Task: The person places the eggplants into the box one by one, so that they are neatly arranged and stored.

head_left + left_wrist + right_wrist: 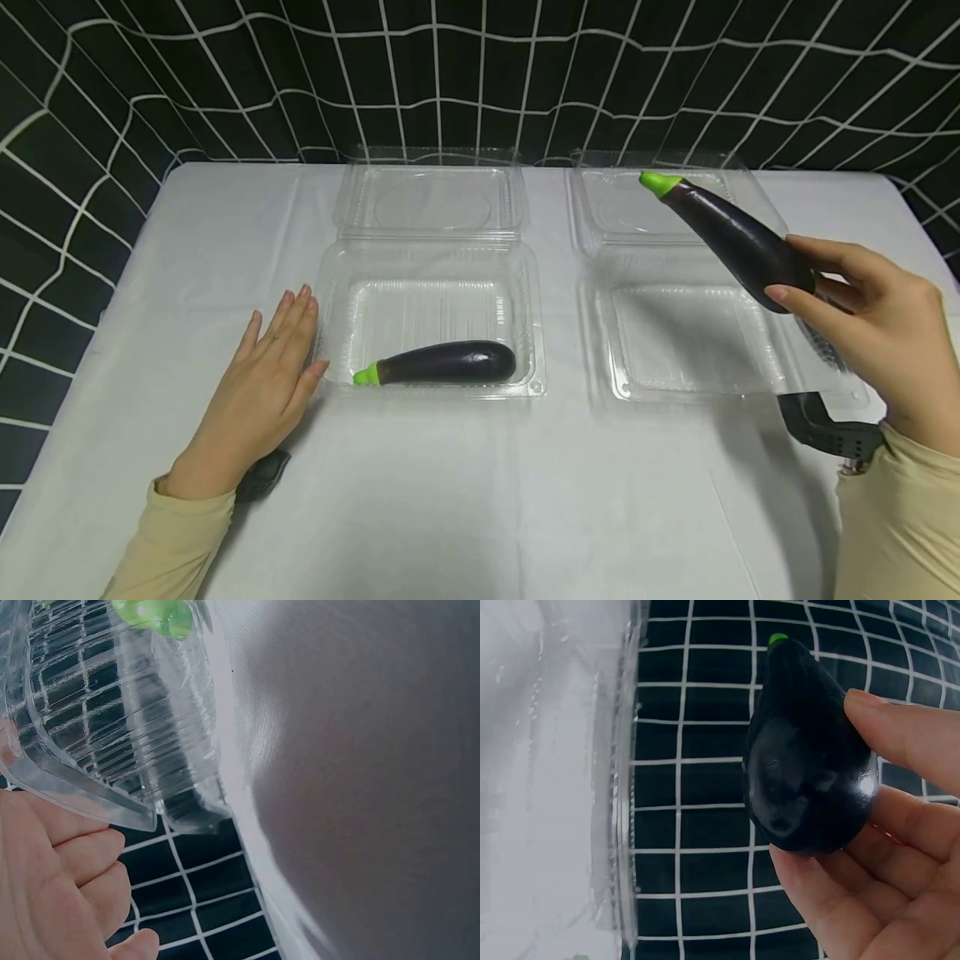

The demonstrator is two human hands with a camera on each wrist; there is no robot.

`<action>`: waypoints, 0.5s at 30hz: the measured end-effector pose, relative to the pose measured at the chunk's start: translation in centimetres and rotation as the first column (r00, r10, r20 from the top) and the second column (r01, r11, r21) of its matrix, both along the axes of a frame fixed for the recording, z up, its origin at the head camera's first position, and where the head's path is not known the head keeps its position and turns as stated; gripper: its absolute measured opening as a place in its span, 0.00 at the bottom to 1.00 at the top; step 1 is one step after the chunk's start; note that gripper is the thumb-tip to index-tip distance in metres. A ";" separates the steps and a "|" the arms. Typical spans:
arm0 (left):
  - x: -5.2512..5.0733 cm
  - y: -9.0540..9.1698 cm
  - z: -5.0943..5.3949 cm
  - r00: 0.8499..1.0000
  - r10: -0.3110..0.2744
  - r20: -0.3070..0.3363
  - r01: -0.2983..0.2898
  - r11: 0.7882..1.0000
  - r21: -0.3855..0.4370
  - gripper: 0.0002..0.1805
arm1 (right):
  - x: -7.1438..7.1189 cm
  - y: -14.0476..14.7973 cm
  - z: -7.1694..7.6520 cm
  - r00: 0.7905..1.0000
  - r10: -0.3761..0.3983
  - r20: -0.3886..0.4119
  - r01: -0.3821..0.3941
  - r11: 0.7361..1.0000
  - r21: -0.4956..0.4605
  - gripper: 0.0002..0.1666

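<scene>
My right hand [881, 312] grips a dark purple eggplant [731, 233] by its thick end, above the right clear plastic box [618, 367]. The eggplant's green stem points up and to the left. In the right wrist view, thumb and fingers pinch the same eggplant [806, 765] near its rounded bottom. A second eggplant [450, 362] lies along the front inside the left clear plastic box [530, 317], green stem to the left. Beside that box's left wall, my left hand [262, 387] has its fingers straight, with the thumb at the box's edge.
Both boxes have their hinged lids laid back, the left lid [431, 200] and the right lid [611, 208], near the table's far edge. White cloth [442, 492] covers the table. A black fabric with a white grid [465, 75] hangs behind it.
</scene>
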State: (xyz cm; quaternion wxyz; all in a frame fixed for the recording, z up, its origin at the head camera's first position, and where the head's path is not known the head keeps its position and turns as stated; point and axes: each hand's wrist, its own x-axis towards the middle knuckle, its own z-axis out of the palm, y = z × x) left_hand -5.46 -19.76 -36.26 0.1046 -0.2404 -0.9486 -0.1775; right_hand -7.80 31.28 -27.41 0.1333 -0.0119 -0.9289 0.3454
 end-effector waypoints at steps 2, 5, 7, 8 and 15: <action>0.0 0.0 0.0 1.000 0.000 0.000 0.000 1.000 -0.001 0.37 | 0.0 -0.3 0.2 1.000 0.011 -0.007 -0.011 1.000 -0.008 0.30; 0.0 0.0 0.0 1.000 0.000 -0.001 0.000 1.000 -0.003 0.37 | 0.1 -0.7 0.5 0.999 0.035 -0.027 -0.035 0.999 -0.031 0.30; 0.0 0.0 0.0 1.000 0.003 0.000 -0.003 1.000 -0.005 0.37 | 0.2 -1.1 0.7 0.998 0.052 -0.036 -0.053 0.997 -0.047 0.30; 0.0 0.0 0.1 1.000 0.004 0.001 -0.004 1.000 -0.005 0.37 | 0.2 -1.3 0.8 0.997 0.062 -0.043 -0.064 0.996 -0.063 0.30; 0.0 0.0 0.1 1.000 0.001 -0.005 -0.001 1.000 0.006 0.37 | 0.2 -2.7 1.1 0.988 0.134 -0.081 -0.138 0.989 -0.046 0.29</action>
